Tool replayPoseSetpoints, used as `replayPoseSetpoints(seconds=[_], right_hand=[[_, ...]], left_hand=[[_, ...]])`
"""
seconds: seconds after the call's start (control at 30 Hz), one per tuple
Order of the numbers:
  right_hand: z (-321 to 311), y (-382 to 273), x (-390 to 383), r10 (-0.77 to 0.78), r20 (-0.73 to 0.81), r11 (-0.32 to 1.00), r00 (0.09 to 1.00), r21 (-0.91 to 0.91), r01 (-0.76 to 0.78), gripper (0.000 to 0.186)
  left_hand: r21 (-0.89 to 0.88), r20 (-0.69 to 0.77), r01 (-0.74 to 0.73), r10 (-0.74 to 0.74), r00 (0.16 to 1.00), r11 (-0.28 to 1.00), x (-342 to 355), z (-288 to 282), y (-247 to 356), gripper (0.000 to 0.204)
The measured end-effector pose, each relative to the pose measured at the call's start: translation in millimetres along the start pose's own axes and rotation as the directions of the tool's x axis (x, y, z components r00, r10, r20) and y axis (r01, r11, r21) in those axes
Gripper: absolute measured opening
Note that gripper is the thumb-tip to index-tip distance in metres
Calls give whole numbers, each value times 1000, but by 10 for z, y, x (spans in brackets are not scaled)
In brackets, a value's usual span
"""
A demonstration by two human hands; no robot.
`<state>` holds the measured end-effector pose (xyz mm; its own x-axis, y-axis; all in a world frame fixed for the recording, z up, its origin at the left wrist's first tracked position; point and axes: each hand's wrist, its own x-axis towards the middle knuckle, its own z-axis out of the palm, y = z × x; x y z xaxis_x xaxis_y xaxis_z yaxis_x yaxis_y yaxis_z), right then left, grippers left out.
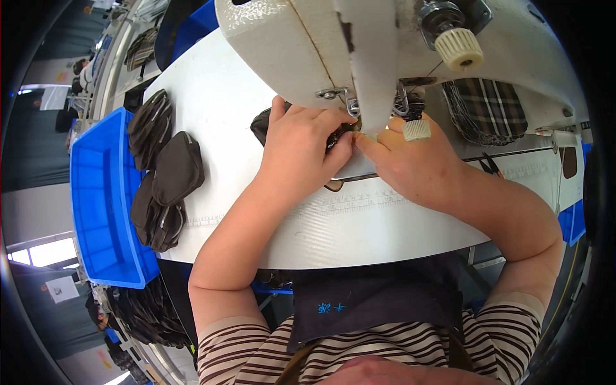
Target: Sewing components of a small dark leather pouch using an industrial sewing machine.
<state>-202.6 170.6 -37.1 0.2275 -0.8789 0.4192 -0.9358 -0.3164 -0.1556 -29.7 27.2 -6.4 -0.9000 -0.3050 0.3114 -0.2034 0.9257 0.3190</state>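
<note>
Beneath the head of a white sewing machine (282, 54), both hands work close together. My left hand (298, 144) presses on a small dark fabric pouch (260, 126), its thumb and forefinger closed on the pouch's edge near the needle area. Opposite it, my right hand (420, 160) has its fingers bent and pinched, the tips meeting my left thumb beside the pouch. Part of the right hand lies behind the machine's parts, and what it pinches is hidden. A small brown-edged piece (333, 185) shows below the hands.
Several dark zipped pouches (178, 168) lie at the table's left, against a blue bin (102, 192). To the right, a stack of plaid fabric pieces (491, 109) sits under the machine arm, with thread snips (491, 165) nearby. A ruler strip (359, 202) crosses the white table (321, 240).
</note>
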Motion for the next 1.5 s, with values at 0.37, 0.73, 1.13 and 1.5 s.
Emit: replayPoseSetpoints(seconds=[0.37,0.73,1.13,1.5], right_hand=[[26,-17,-7,-14,10,995,1000,-94,15,34],[8,-7,0,-7,-22,1000,1000,-7,7,36],[3,-18,-9,2,-30,1000,1000,-14,-2,35],[47,-9,7,-70,-13,994,997,-82,69,31]], left_hand=[[-503,324,456,-329,887,734,27,-45,-121,18],[-537,311,553,-460,832,637,-6,1,-68,20],[-528,237,449,-383,893,721,-143,-1,35,28],[228,-190,-329,373,908,916,-112,-45,23,18]])
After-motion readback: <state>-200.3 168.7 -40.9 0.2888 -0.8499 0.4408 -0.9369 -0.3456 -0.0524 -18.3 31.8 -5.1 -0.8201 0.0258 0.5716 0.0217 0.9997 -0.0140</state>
